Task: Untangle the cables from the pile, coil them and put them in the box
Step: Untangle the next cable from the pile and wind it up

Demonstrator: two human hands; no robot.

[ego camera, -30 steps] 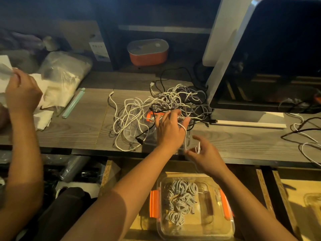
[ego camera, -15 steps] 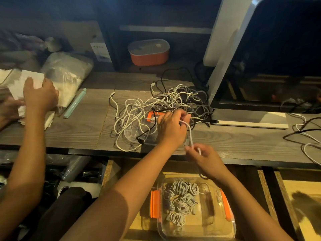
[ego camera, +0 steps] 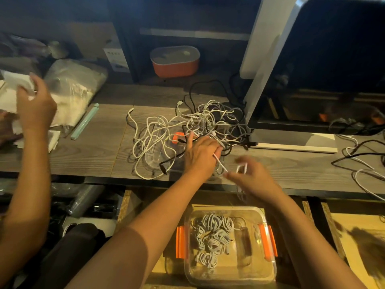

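1. On the desk (ego camera: 93, 159), the pile (ego camera: 187, 126) of white and black cables lies in the middle, its right side up against the monitor (ego camera: 312, 69) stand.
2. Left hand (ego camera: 201, 155) rests on the pile's near right edge, index finger pointing out, the other fingers curled round a white cable (ego camera: 219, 162).
3. That cable runs from the left hand to the right hand (ego camera: 250, 178), which is blurred but appears to pinch it, a small loop standing above the fingers, just inside the desk's front edge.
4. Box (ego camera: 245, 268), clear with orange clips, sits open in a drawer (ego camera: 341, 236) below the front edge, under the right hand; grey coils (ego camera: 210, 238) fill its left half.
5. Bare wood lies left of the pile up to a green strip (ego camera: 84, 122), and right of the right hand up to loose cables (ego camera: 358, 159).
6. Far left, another person's hand (ego camera: 35, 105) holds paper (ego camera: 18, 82) beside a bag (ego camera: 73, 84).
7. An orange tub (ego camera: 175, 61) stands behind the pile.
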